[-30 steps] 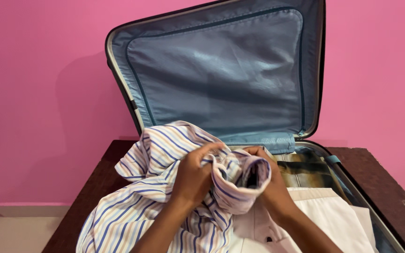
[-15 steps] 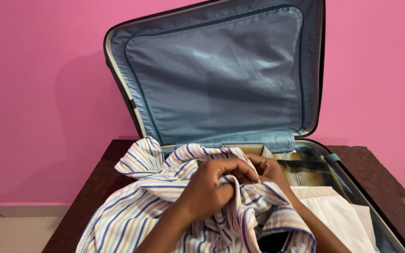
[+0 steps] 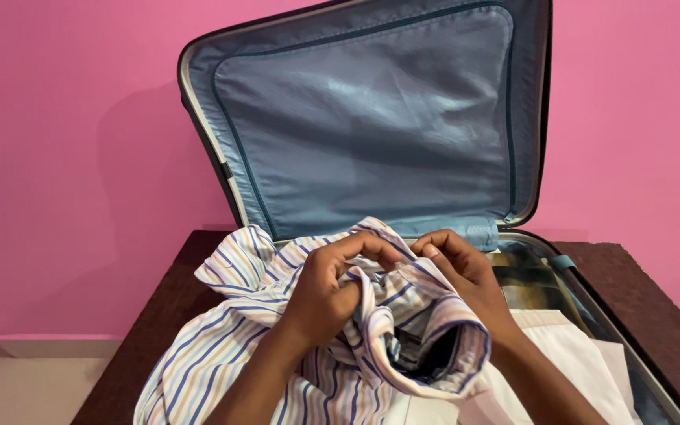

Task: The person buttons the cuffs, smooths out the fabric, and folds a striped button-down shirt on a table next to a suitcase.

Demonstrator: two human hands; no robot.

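Just now both hands (image 3: 332,287) (image 3: 462,271) pinch the striped shirt (image 3: 238,346), bunched within their grip.

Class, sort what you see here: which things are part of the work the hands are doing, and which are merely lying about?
In hand:
left hand
right hand
striped shirt, gripped by both hands
open suitcase behind it

Lying about:
folded white garment in the suitcase
dark wooden table
pink wall

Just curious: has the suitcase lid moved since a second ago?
No. The open lid stands as before against the pink wall; only the striped shirt has shifted.
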